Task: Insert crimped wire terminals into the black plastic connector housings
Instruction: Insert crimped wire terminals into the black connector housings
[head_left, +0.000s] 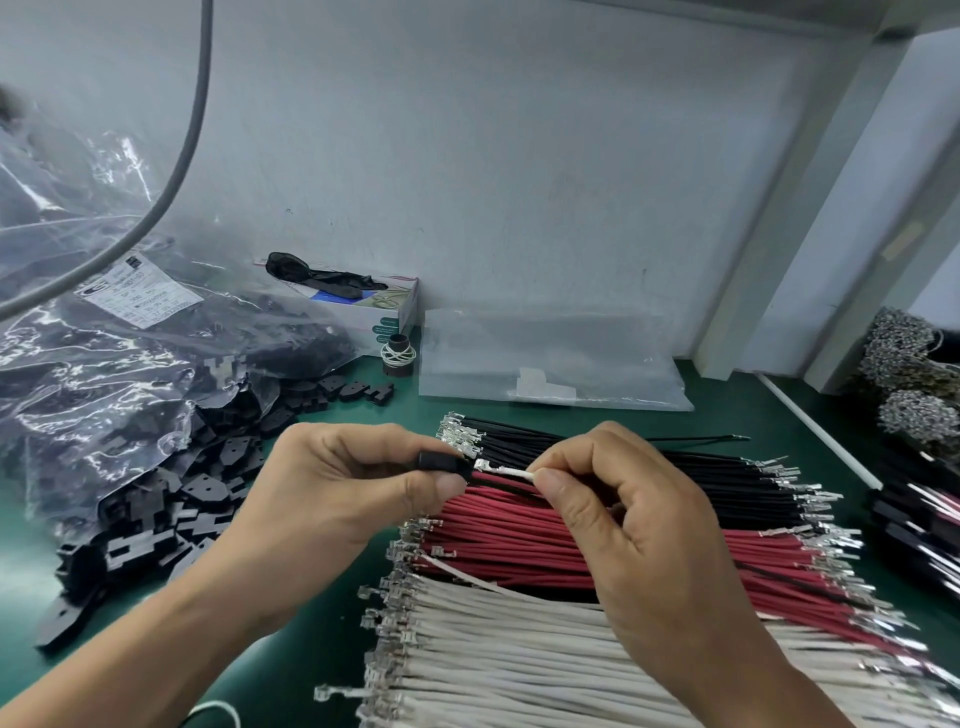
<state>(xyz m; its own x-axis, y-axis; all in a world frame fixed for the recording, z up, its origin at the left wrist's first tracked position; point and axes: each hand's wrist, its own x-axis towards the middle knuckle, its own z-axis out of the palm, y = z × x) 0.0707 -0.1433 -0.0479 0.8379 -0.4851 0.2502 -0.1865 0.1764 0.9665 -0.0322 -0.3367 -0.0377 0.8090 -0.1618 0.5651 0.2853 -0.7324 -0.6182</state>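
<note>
My left hand (332, 488) pinches a small black connector housing (440, 462) between thumb and fingers, above the wire bundles. My right hand (628, 514) pinches a white wire (511, 472) near its end; its silver crimped terminal (484, 464) points left and sits right at the housing's opening. A black wire runs from the housing's underside toward my right hand. Below lie bundles of black wires (675, 467), red wires (545, 540) and white wires (519, 654), all with crimped terminals.
A heap of loose black housings (171, 499) spills from a clear plastic bag (104, 364) at the left. A small box (374, 306), a tape roll (397, 356) and an empty clear bag (550, 364) sit at the back. Finished assemblies (919, 514) lie at the right edge.
</note>
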